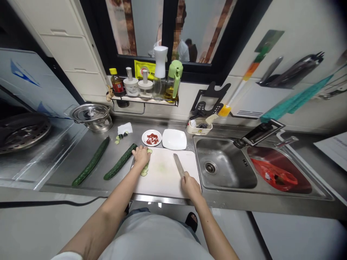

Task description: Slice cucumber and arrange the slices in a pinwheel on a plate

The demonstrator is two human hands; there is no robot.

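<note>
My right hand (190, 185) is closed round the handle of a kitchen knife (179, 165), its blade pointing away from me over the right half of a white cutting board (165, 186). At the board's left edge, my left hand (141, 156) is bent over a row of thin cucumber slices (145, 170), fingers curled on them; part of the row is hidden under it. Just left of that hand a cucumber (119, 164) lies on the steel counter, its far end close to my fingers. Farther left rests a second, longer cucumber (90, 164).
Behind the board stand a small plate of chopped red pieces (152, 138) and a white square plate (174, 139). Cucumber bits (117, 139) lie near white paper (125, 128). A lidded steel pot (93, 117) is back left. The sink (226, 162) adjoins on the right; a bottle rack (146, 100) hangs above.
</note>
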